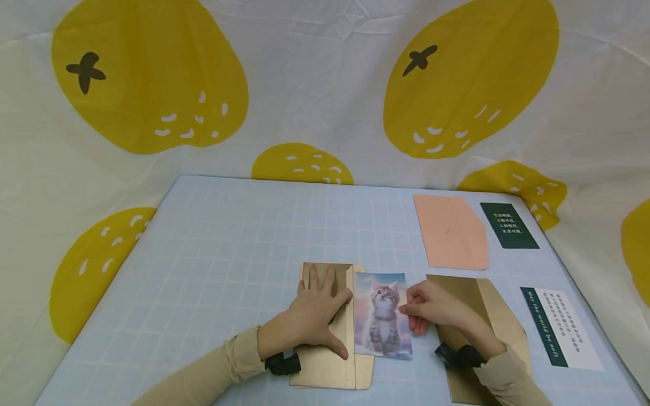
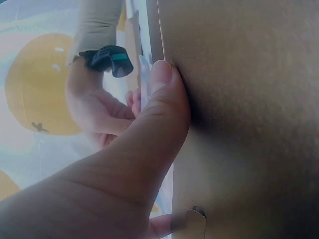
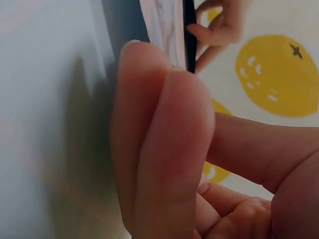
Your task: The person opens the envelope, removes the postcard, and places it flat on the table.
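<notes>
My left hand (image 1: pixel 316 317) presses with spread fingers on a gold envelope (image 1: pixel 320 369). Its thumb lies along the envelope's right side, as the left wrist view also shows. Just right of it is a kitten picture card (image 1: pixel 384 332), upright to me, overlapping the envelope's open flap (image 1: pixel 363 373). Thumb and fingers of my right hand (image 1: pixel 435 304) pinch the card's right edge. Close up in the right wrist view, the fingertips (image 3: pixel 174 114) meet at the card's edge (image 3: pixel 167 22), the thumb partly behind the fingers.
A second gold envelope (image 1: pixel 459 287) lies under my right forearm. Farther back are a pink envelope (image 1: pixel 452 234) and a dark green card (image 1: pixel 509 225). A white and green text card (image 1: pixel 563 330) lies near the table's right edge. A fruit-print curtain (image 1: pixel 315 84) hangs behind the gridded table (image 1: pixel 218 242).
</notes>
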`<state>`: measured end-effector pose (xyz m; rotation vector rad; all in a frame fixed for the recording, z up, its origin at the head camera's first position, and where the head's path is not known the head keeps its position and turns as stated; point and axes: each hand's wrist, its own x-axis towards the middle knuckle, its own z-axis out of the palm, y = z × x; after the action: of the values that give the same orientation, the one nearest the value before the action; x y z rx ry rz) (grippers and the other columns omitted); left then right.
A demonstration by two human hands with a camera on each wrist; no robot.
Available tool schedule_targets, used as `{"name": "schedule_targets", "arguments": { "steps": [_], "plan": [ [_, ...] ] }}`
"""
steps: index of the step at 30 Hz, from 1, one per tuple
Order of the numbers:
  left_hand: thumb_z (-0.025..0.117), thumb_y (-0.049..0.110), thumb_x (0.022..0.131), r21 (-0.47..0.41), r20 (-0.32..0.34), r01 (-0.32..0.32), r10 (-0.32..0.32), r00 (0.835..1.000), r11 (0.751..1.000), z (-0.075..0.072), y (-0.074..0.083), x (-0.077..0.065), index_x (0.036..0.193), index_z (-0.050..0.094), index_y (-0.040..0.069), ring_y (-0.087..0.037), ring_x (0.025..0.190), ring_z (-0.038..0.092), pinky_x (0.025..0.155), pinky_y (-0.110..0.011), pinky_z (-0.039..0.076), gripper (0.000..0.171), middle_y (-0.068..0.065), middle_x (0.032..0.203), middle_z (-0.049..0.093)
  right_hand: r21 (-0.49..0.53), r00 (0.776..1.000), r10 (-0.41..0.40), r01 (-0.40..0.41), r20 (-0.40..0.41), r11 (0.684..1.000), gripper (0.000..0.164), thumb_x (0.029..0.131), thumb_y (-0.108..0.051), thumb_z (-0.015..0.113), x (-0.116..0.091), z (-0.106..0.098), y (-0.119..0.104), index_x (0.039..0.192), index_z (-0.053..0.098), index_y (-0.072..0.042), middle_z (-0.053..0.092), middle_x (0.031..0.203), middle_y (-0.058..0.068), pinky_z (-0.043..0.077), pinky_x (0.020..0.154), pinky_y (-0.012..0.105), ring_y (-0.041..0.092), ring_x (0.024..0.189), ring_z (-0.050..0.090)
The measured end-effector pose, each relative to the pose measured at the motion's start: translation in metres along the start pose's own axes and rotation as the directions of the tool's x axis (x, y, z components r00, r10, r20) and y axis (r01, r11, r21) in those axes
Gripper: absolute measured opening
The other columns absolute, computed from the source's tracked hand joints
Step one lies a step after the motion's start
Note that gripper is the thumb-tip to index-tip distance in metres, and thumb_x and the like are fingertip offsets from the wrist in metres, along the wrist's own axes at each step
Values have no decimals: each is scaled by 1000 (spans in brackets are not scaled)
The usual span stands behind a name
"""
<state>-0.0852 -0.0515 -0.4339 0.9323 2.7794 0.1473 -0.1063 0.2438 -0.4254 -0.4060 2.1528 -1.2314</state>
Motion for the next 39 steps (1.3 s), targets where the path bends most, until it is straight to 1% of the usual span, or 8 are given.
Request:
{"name": "schedule_targets", "arguments": {
  "steps": [13,23,27,30,33,35,37,39],
  "plan": [
    [70,86,54,-4,-3,5,-5,1000,1000,-1,1,0,127,43,26,-67,135,17,91,-71,41,99,-32,156,18,14,999,22,-22,-24,1000,29,96,-8,64,-13,-13,10,72,55,4,64,61,14,55,49,36,32,50,66],
    [70,86,54,-7,5,13,-13,1000,1000,0,1,0,129,43,26,-67,135,17,92,-71,40,100,-31,156,19,-46,998,38,-40,-50,998,29,95,-8,65,-20,-17,13,71,55,2,64,59,11,54,47,35,30,49,65],
    [70,87,52,5,13,35,-35,999,999,0,0,-2,125,44,27,-68,134,17,90,-72,41,98,-31,155,21,-64,998,35,-39,-58,997,29,95,-9,66,-21,-18,13,70,56,2,64,59,11,54,47,36,30,48,65],
    [70,88,51,25,21,53,-54,998,998,-1,-1,-3,123,43,27,-68,134,18,91,-72,40,98,-31,155,21,-85,996,34,-41,-79,996,29,94,-9,67,-22,-17,12,70,56,2,63,58,10,54,46,36,29,47,64],
    [70,88,51,45,25,54,-56,998,998,-2,-1,-4,126,43,28,-67,134,18,92,-71,40,100,-31,155,20,-144,992,36,-54,-123,988,28,92,-10,69,-23,-14,9,69,56,-1,62,57,8,53,46,35,25,46,63],
    [70,87,52,46,24,48,-49,999,998,-4,-1,-5,132,42,28,-67,134,19,92,-71,40,104,-31,155,20,-206,984,47,-83,-174,975,27,90,-12,71,-25,-11,6,69,57,-3,60,56,5,51,45,32,22,45,60],
    [70,87,53,44,22,42,-43,999,998,-5,0,-7,140,40,27,-67,134,19,93,-72,38,109,-32,156,20,-296,967,51,-127,-251,947,24,88,-15,74,-27,-6,1,71,60,-6,56,56,1,47,45,29,18,46,57],
    [70,87,54,58,15,42,-43,999,997,-7,0,-9,146,37,27,-66,135,20,96,-73,35,115,-30,156,22,-381,941,33,-168,-336,909,20,85,-17,77,-30,-1,-6,77,62,-8,52,57,-1,41,46,28,15,48,52]
  ]
}}
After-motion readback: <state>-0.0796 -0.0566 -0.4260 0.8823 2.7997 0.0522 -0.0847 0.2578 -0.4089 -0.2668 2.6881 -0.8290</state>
